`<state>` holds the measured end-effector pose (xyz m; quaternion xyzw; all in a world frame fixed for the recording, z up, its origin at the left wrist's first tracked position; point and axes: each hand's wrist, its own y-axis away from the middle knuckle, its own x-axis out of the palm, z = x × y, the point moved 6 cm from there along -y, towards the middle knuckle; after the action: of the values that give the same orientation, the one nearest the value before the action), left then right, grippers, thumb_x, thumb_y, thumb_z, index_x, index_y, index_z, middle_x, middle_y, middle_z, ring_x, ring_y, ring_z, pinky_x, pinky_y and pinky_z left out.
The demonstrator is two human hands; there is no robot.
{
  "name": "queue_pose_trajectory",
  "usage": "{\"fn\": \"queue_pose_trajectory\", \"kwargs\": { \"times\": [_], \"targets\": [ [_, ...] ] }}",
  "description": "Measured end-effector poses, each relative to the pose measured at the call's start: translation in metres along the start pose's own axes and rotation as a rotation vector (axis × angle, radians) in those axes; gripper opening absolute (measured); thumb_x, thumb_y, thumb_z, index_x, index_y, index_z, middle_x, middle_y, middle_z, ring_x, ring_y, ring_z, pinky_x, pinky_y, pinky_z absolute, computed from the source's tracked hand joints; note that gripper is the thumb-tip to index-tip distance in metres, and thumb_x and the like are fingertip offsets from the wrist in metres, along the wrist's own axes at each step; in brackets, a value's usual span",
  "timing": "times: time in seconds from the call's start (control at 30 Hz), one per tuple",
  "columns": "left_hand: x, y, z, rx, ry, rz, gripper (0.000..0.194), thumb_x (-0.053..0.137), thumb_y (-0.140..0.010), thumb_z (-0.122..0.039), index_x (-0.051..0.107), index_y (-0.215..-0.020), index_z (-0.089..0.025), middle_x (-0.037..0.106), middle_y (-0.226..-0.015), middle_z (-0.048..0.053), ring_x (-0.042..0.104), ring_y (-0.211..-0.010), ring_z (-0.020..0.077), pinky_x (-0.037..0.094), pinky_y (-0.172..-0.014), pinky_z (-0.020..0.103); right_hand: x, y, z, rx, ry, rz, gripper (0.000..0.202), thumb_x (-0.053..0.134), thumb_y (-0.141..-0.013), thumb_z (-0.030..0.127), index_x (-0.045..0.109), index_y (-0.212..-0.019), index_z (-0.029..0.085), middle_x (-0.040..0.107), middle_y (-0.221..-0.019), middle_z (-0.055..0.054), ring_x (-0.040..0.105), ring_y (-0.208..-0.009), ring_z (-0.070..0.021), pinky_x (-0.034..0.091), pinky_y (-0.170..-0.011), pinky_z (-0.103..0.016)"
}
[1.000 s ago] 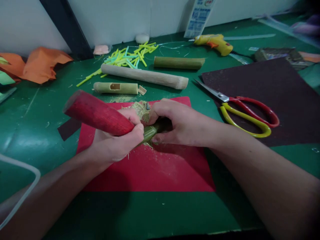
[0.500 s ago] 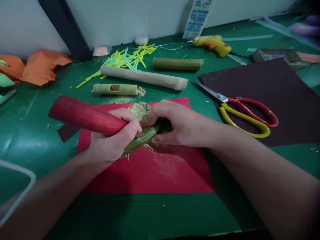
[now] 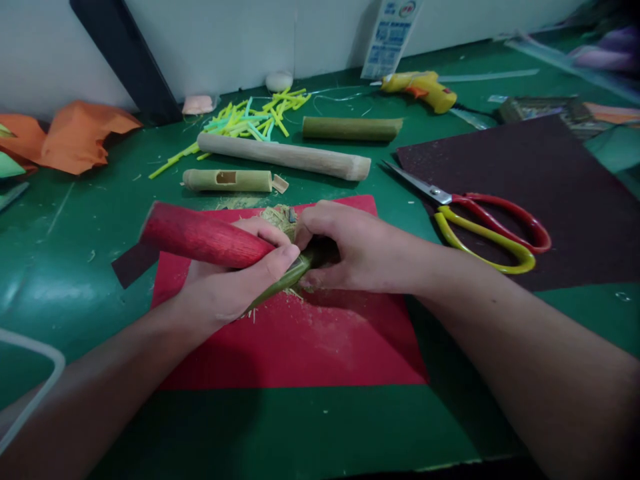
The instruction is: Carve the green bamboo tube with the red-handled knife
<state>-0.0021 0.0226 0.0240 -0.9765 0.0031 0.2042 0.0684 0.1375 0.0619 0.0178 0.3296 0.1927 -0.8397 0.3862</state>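
My left hand is closed around the thick red wooden handle of a carving tool. Its working end is hidden by my fingers and thumb, which sit against a green bamboo piece. From the other side my right hand grips the same bamboo, its far end dark inside the curl of my fingers. The bamboo lies slanted, low over a red sheet. Pale shavings are heaped behind my hands, with finer bits below the bamboo.
Behind the sheet lie a notched bamboo tube, a long pale stick, a green bamboo tube and cut yellow-green strips. To the right are scissors on a dark sheet, and a yellow glue gun.
My left hand has pushed the red-handled tool rightward along the bamboo, toward my right hand. My right hand keeps its grip in nearly the same spot. The view has shifted slightly.
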Motion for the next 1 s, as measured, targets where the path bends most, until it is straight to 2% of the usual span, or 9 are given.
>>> {"fn": "queue_pose_trajectory", "kwargs": {
  "times": [0.23,0.47,0.63,0.83,1.0],
  "targets": [
    [-0.001,-0.001,0.000,-0.076,-0.084,-0.015,0.015,0.065,-0.072,-0.036,0.067,-0.067,-0.022,0.060,-0.060,0.000,0.051,-0.053,0.0133,0.036,-0.046,0.029,0.001,0.001,-0.001,-0.014,-0.018,-0.008,0.020,0.075,-0.071,0.022,0.061,-0.084,0.019,0.062,-0.088,-0.001,0.052,-0.080,-0.0154,0.033,-0.067,-0.028],
    [0.006,-0.004,-0.009,0.050,-0.034,0.077,0.017,0.063,-0.075,-0.026,0.059,-0.061,-0.020,0.059,-0.064,0.000,0.056,-0.061,0.0144,0.044,-0.056,0.029,0.000,0.001,0.000,-0.012,-0.031,-0.018,0.020,0.076,-0.069,0.019,0.060,-0.082,0.019,0.063,-0.087,-0.001,0.054,-0.080,-0.0147,0.035,-0.067,-0.028],
    [0.006,-0.002,-0.011,0.102,-0.108,0.092,0.019,0.061,-0.078,-0.024,0.056,-0.061,-0.020,0.059,-0.062,0.000,0.054,-0.059,0.0140,0.041,-0.056,0.029,0.001,0.002,-0.001,0.016,-0.028,-0.018,0.020,0.077,-0.069,0.019,0.063,-0.083,0.019,0.064,-0.090,0.000,0.055,-0.082,-0.0149,0.036,-0.070,-0.028],
    [0.004,0.001,-0.008,0.051,-0.122,0.054,0.020,0.061,-0.076,-0.029,0.055,-0.059,-0.020,0.055,-0.058,-0.001,0.050,-0.055,0.0131,0.037,-0.051,0.028,0.001,0.002,0.000,0.001,-0.042,-0.024,0.020,0.076,-0.069,0.017,0.064,-0.085,0.019,0.064,-0.090,0.000,0.055,-0.081,-0.0143,0.038,-0.069,-0.027],
    [0.000,0.007,-0.007,0.085,-0.077,-0.015,0.022,0.063,-0.076,-0.024,0.053,-0.056,-0.020,0.055,-0.057,-0.001,0.049,-0.054,0.0124,0.037,-0.050,0.027,0.000,0.002,0.001,-0.003,-0.065,-0.031,0.023,0.077,-0.069,0.017,0.066,-0.089,0.019,0.065,-0.092,-0.001,0.057,-0.084,-0.0155,0.039,-0.070,-0.027]
  ]
}}
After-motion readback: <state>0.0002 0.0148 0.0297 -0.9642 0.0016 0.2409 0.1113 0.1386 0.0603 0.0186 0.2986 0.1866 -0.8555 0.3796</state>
